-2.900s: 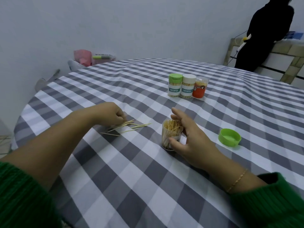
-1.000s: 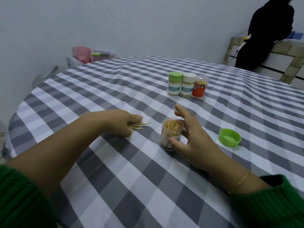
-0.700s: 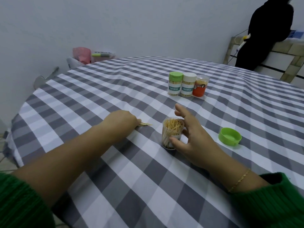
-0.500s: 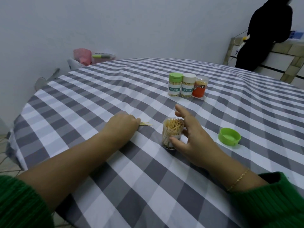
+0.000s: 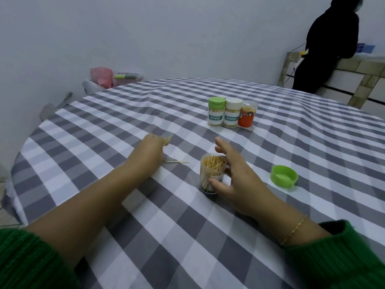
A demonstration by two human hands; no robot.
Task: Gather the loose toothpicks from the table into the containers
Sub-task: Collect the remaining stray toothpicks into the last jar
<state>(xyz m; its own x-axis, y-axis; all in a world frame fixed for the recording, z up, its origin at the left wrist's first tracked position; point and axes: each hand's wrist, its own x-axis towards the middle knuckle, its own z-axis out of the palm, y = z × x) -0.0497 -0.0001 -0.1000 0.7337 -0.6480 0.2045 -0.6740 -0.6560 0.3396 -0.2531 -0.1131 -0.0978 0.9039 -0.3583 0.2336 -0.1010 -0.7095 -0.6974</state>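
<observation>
1. One round table (image 5: 312, 155) under a grey-and-white checked cloth carries everything you are working with.
2. Your left hand (image 5: 151, 150) is raised just off the cloth, fingers curled round a small bundle of toothpicks (image 5: 168, 140); their pale tips stick out past the knuckles, blurred. The bundle is up and to the left of the open container (image 5: 212, 174), clearly apart from it.
3. Your right hand (image 5: 233, 178) is beside the open container: thumb against its near lower wall, fingers curved round its far right side, forefinger lifted above the rim. You are holding it upright on the cloth. It is clear-walled and already well filled with toothpicks standing on end.
4. Three closed containers stand in a touching row near the table's middle, well beyond both hands: green-lidded container (image 5: 216, 114), white-lidded container (image 5: 231, 113), orange container (image 5: 248, 114). The first two read "TOOTHPICK".
5. The green lid (image 5: 284, 176) lies upside down on the cloth to the right of your right hand, not touching it.
6. A single loose toothpick (image 5: 177, 162) lies flat on the cloth between your left wrist and the open container, below the held bundle and touching neither hand as far as the view shows.
</observation>
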